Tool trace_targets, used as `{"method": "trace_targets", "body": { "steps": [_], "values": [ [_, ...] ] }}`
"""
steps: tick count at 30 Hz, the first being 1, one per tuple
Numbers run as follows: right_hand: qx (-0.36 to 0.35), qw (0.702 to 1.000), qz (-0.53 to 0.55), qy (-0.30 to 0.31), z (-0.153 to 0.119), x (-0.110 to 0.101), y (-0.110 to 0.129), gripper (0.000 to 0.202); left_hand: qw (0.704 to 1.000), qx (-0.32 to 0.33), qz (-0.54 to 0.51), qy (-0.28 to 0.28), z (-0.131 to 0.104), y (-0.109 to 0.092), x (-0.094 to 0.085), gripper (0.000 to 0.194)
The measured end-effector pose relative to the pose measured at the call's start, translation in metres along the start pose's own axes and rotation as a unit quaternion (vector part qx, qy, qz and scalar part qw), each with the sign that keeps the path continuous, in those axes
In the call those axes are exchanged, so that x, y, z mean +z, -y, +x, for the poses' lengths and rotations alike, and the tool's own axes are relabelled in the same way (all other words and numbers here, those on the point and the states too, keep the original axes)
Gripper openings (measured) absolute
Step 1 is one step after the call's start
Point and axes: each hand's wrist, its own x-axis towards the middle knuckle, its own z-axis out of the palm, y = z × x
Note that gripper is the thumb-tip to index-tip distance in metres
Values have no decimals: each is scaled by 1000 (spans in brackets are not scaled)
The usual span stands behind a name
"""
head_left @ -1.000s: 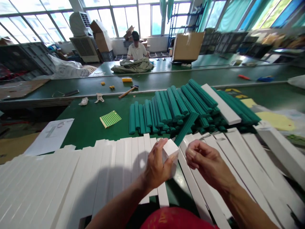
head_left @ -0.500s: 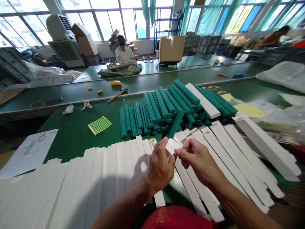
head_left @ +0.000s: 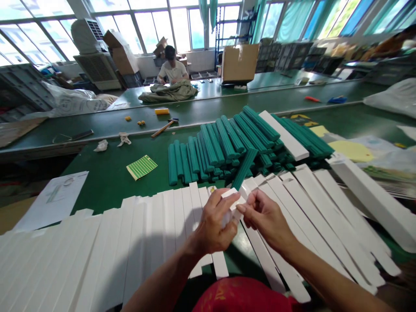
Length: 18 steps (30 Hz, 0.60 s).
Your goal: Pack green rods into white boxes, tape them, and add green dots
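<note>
Over the row of white boxes, my left hand (head_left: 216, 223) is closed around a small white piece (head_left: 231, 196), perhaps a box end or folded plastic; its kind is unclear. Part of it lies hidden behind my fingers. My right hand (head_left: 266, 216) pinches the near edge of this piece between thumb and fingers. Just beyond my hands, a green ribbed bundle (head_left: 243, 169) leans against a pile of similar green bundles (head_left: 214, 145). Long white boxes lie side by side to the left (head_left: 136, 238) and in a fanned heap to the right (head_left: 312, 216).
A green-and-yellow sticker sheet (head_left: 141, 167), a printed drawing (head_left: 53, 199) and crumpled scraps (head_left: 124, 138) lie at the left. Farther back are a hammer (head_left: 164, 127) and a yellow roll (head_left: 161, 111). A person (head_left: 172, 69) sits behind grey-green cloth (head_left: 169, 92), left of a cardboard box (head_left: 239, 64).
My left fingers have curled further over the small white piece, and my right hand has shifted slightly, still pinching. The whole view has moved a little. The seated person's head and arms are lower.
</note>
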Motion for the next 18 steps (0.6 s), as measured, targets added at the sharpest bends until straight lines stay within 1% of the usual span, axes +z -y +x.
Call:
{"method": "trace_targets", "body": {
  "steps": [2,3,4,5,7,9,10,11,12,13,14,15,16,17,18],
  "values": [
    [-18,996,-72,-51,1,2,-26,41,999,-11,-36,7,-5,0,3,45],
    [-25,991,-110,-71,2,3,-40,41,999,-19,-36,-1,-7,1,8,45],
    [-33,985,-148,-83,3,4,-53,40,999,-27,-25,-20,-10,2,16,47],
    [-41,978,-187,-86,4,4,-67,38,998,-35,-7,-51,-12,5,26,49],
    [-58,962,-260,-62,3,4,-90,31,988,-59,20,-138,-13,10,48,53],
    [-73,945,-317,-5,0,3,-109,24,971,-92,24,-218,-9,15,65,48],
    [-80,937,-340,27,-3,2,-116,23,964,-113,15,-242,-5,16,69,45],
    [-85,928,-359,56,-5,-1,-122,23,957,-136,1,-258,1,17,67,43],
    [-88,919,-376,76,-7,-5,-127,24,950,-159,-19,-269,7,17,61,42],
    [-93,911,-394,79,-9,-11,-130,26,943,-182,-40,-275,14,18,50,42],
    [-102,901,-416,60,-9,-19,-133,27,934,-204,-62,-286,20,19,36,42],
    [-116,888,-444,20,-9,-30,-136,26,928,-217,-69,-294,26,23,18,43],
    [-134,867,-478,-38,-7,-42,-138,25,924,-241,-61,-289,30,29,-1,46],
    [-150,837,-515,-106,-6,-56,-140,26,922,-269,-43,-275,32,37,-20,47],
    [-160,799,-553,-171,-4,-71,-141,28,918,-300,-12,-257,31,48,-36,48]
  ]
}}
